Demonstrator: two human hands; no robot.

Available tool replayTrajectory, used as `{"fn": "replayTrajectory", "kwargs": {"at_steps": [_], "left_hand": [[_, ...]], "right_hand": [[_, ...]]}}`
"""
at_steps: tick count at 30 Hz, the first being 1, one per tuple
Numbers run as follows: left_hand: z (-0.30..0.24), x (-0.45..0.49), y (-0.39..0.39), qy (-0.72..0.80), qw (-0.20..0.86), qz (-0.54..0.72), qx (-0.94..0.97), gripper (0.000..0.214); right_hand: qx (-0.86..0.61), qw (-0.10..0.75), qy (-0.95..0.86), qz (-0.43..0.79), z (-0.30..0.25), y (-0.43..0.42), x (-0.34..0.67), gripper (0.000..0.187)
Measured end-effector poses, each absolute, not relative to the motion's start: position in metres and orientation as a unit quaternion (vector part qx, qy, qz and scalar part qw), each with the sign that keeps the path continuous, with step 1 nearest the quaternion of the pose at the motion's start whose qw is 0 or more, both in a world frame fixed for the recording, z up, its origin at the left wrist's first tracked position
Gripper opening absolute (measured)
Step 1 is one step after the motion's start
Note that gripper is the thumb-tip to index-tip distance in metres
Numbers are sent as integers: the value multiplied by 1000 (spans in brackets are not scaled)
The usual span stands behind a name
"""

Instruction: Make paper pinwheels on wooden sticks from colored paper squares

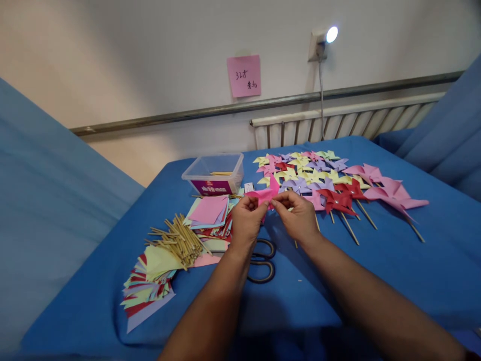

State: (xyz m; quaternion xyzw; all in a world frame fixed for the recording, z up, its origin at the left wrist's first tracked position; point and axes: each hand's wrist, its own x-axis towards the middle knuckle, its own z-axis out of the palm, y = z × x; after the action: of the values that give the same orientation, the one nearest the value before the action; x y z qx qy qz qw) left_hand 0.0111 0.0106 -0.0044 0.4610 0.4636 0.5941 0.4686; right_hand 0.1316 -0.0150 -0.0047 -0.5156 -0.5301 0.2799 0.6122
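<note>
Both hands hold a folded pink paper piece [267,194] above the blue table [394,260]. My left hand [246,223] pinches its left side with curled fingers. My right hand [298,213] pinches its right side, thumb and forefinger pressed together. Under my left wrist lie black-handled scissors [263,260]. Finished paper pinwheels [330,180] in pink, red, yellow and purple lie just beyond my right hand.
Stacks of coloured paper squares [208,210], a heap of thin wooden sticks [180,239] and a fan of cut paper [148,288] lie at the left. A clear plastic box [214,173] stands behind them. A radiator [338,123] and a wall lamp [330,35] are at the back.
</note>
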Motion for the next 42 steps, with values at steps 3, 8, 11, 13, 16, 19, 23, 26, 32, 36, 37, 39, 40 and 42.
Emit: {"fn": "replayTrajectory", "kwargs": {"at_steps": [3,8,11,13,16,19,23,26,32,36,37,39,40,42], "left_hand": [[-6,11,11,469,449,589,480,25],[-7,10,11,479,425,586,497,22],[-7,10,10,478,426,588,494,22],[-6,10,10,478,422,588,498,21],[-5,10,9,482,406,586,510,20],[-2,10,6,489,397,581,515,20],[4,12,1,498,363,569,544,15],[8,13,-2,488,343,569,566,13],[5,13,0,472,376,577,551,16],[4,12,1,467,405,577,534,20],[4,12,1,464,408,576,535,21],[5,13,0,463,404,574,541,20],[6,13,0,464,400,572,545,20],[7,12,-1,466,395,568,552,19]], "right_hand": [[-516,612,-532,278,-6,-15,132,12],[-514,614,-537,266,-6,-15,132,11],[-516,615,-536,263,-5,-16,132,11],[-515,616,-534,264,-5,-16,132,11],[-514,616,-534,265,-4,-16,132,11],[-513,616,-537,264,-5,-16,131,10],[-514,615,-541,255,-4,-16,132,9],[-505,624,-556,215,-5,-16,134,7],[-480,647,-516,290,-9,-13,134,14],[-407,680,-479,378,-9,-11,132,47],[-392,685,-476,388,-8,-11,132,55],[-384,677,-478,406,-8,-10,134,53],[-391,668,-483,409,-8,-9,135,43],[-409,650,-493,409,-8,-9,137,24]]}}
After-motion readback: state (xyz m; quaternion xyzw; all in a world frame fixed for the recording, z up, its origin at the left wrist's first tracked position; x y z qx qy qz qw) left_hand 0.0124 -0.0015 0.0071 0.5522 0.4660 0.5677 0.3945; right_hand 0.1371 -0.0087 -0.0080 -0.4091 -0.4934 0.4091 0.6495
